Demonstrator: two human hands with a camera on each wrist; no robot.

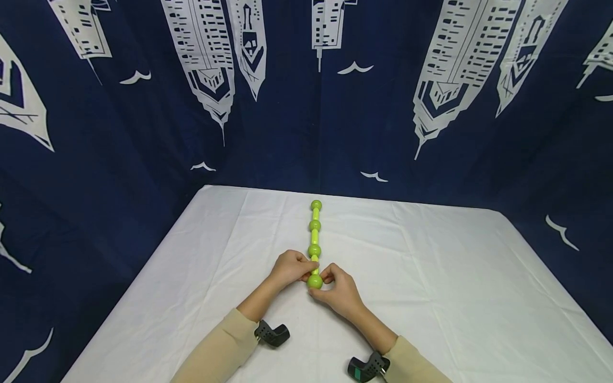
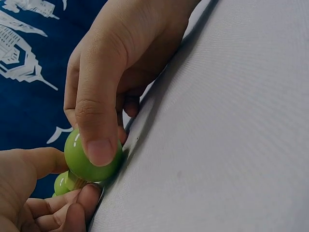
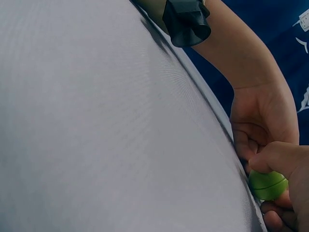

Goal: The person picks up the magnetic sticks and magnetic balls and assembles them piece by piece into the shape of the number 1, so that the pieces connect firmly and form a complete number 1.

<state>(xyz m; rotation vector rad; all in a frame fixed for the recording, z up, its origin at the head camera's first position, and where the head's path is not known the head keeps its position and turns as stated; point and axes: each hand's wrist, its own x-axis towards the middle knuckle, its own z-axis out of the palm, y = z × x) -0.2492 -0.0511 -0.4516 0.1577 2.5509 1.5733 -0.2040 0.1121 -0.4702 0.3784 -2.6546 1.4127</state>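
A straight chain of light green balls joined by yellow-green rods lies on the white cloth in the head view, running away from me. My left hand [image 1: 289, 267] pinches the nearest rod [image 1: 315, 272] between thumb and fingers, just beyond the end ball. The end ball [image 1: 314, 282] is gripped by my right hand [image 1: 341, 292], with thumb and fingertips on either side. Up close in the left wrist view, the right thumb [image 2: 100, 140] lies over the ball. In the right wrist view, the same ball [image 3: 268, 186] shows partly behind the right hand's fingers.
Three more balls continue the chain, the farthest ball [image 1: 316, 204] close to the table's back edge. A white cloth [image 1: 431, 276] covers the table. Dark blue curtains [image 1: 297, 138] with white building prints hang behind and beside it. Black wrist devices [image 1: 273, 334] sit at both cuffs.
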